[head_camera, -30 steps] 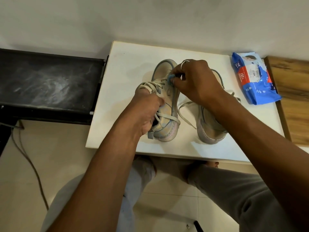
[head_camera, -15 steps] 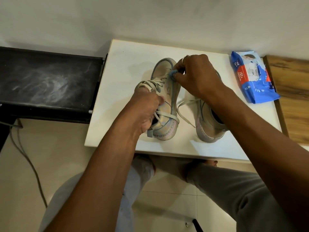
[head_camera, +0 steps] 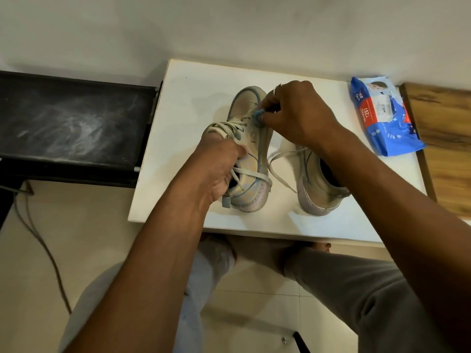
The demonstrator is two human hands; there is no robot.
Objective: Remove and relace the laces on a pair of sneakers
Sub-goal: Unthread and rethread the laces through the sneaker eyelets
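Knees in grey trousers (head_camera: 356, 289) nearest the camera, over pale floor tiles; cable (head_camera: 43, 245) trails across the floor on the left.

White table (head_camera: 178, 149) just past the knees, both sneakers on it, heels toward the person, toes toward the wall.

- Left sneaker (head_camera: 251, 200): rolled partly onto its side. Left hand (head_camera: 219, 169) grasps it at the collar, fingers curled into the opening. Cream lace (head_camera: 254, 174) runs loose across the heel end, and more of it is bunched at the top of the hand.
- Right hand (head_camera: 298, 115): reaches over the right sneaker, thumb and fingertips pinching a small blue bit (head_camera: 257, 114) at the left sneaker's lacing, near the toe end. Can't tell if that's a lace tip or a tab. Ring (head_camera: 274, 91) on one finger.
- Right sneaker (head_camera: 316, 197): upright, just beside the left one, not touching it at the heel. Forearm covers most of its top. Loose lace end (head_camera: 277, 169) lies on the table between the two shoes.

Blue and red wipes pack (head_camera: 382, 115) at the table's far right edge, well apart from the shoes. Wooden surface (head_camera: 443, 138) butts against the table on that side. Black bench (head_camera: 71, 123), dusty on top, on the left. White wall (head_camera: 229, 29) behind everything.
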